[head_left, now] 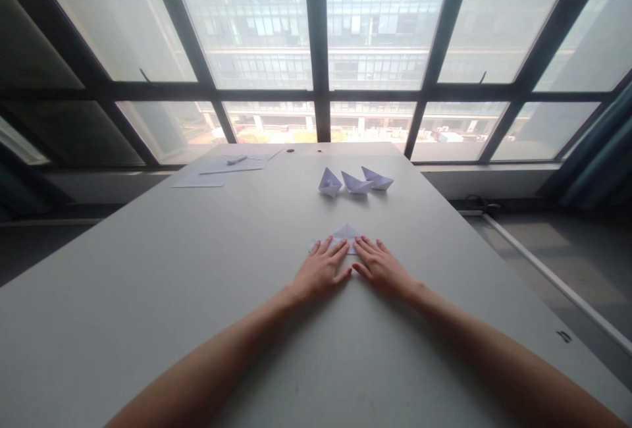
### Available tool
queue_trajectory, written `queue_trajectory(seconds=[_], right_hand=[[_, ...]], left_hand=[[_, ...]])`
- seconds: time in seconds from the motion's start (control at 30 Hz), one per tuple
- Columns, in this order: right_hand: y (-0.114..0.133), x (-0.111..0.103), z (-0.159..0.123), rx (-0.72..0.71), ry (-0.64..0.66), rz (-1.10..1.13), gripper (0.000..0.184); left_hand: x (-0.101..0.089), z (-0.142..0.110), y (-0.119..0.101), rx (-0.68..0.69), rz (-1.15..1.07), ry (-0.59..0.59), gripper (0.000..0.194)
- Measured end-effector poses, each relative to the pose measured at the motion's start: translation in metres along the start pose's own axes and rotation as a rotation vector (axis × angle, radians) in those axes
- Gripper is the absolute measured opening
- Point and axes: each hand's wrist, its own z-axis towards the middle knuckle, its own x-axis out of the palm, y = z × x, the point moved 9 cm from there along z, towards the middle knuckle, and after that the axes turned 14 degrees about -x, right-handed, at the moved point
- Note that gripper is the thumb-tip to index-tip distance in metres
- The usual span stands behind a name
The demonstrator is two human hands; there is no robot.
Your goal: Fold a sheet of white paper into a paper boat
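A sheet of white paper (347, 230), folded to a peak at its far side, lies flat on the table. My left hand (323, 270) presses on its left part with outstretched fingers. On its right part rest the spread fingers of my right hand (380, 267). Both hands cover much of the paper's near edge, and the thumbs nearly meet on the tabletop in front of it. Just beyond stand three folded paper boats in a row: the left boat (330, 182), the middle boat (356, 183) and the right boat (378, 178).
The white table (237, 237) reaches toward large windows (257, 26). Several flat paper sheets (197, 180) lie at its far left, with a small white object (237, 159) on top. A round dark hole (290, 151) shows near the far edge. A blue curtain (592, 145) hangs at right.
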Motion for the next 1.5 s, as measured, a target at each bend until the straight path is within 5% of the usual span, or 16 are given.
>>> queue_trajectory(seconds=[1.5], right_hand=[[-0.0021, 0.0010, -0.0007, 0.015, -0.019, 0.031, 0.062]], left_hand=[[-0.0024, -0.0013, -0.0002, -0.009, -0.004, -0.007, 0.064]])
